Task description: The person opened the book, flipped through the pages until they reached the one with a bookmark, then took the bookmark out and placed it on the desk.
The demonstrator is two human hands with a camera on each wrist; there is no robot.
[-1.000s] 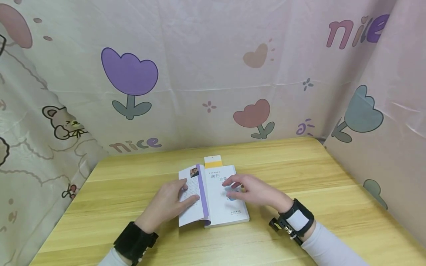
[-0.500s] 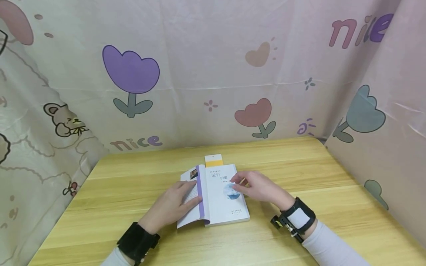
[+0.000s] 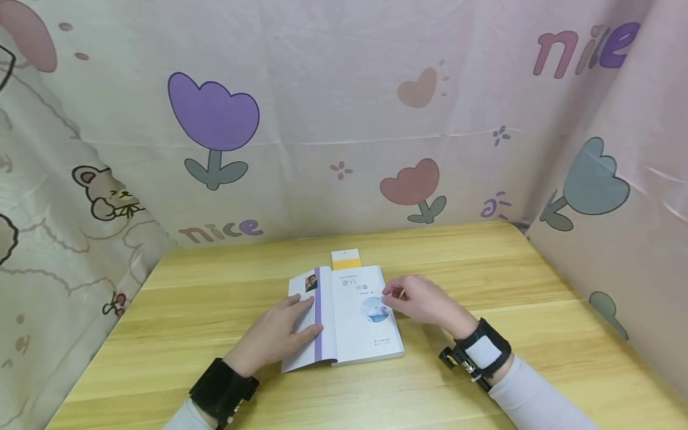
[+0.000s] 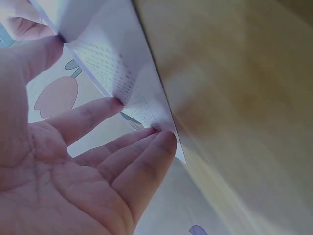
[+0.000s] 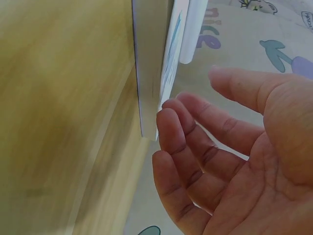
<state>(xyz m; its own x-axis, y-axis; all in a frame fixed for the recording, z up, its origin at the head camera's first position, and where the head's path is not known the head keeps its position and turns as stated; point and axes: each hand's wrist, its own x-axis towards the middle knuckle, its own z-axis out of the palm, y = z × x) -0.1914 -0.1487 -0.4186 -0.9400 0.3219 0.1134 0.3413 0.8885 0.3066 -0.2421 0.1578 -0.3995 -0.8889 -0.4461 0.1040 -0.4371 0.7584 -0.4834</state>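
Observation:
A paperback book [image 3: 355,334] lies opened at its title page, which carries Chinese characters and a round blue picture. Its front cover flap [image 3: 325,346], with a purple stripe and a small photo, is turned to the left. My left hand [image 3: 271,331] rests its spread fingertips and thumb on that flap; in the left wrist view the fingertips [image 4: 164,142] touch the printed paper. By the right edge of the page is my right hand [image 3: 421,301], fingers loosely bent. In the right wrist view nothing sits between its fingers, which are beside the page edges [image 5: 151,73].
A white and yellow card [image 3: 346,259] sticks out above the book's top edge. The book lies on a wood-grain table [image 3: 215,286]. Behind and at both sides hangs a printed curtain [image 3: 301,119] with flowers and a bear.
My right hand has moved right across the page toward its outer edge, uncovering the round picture. Under my left hand the cover flap has swung a little further left and flatter.

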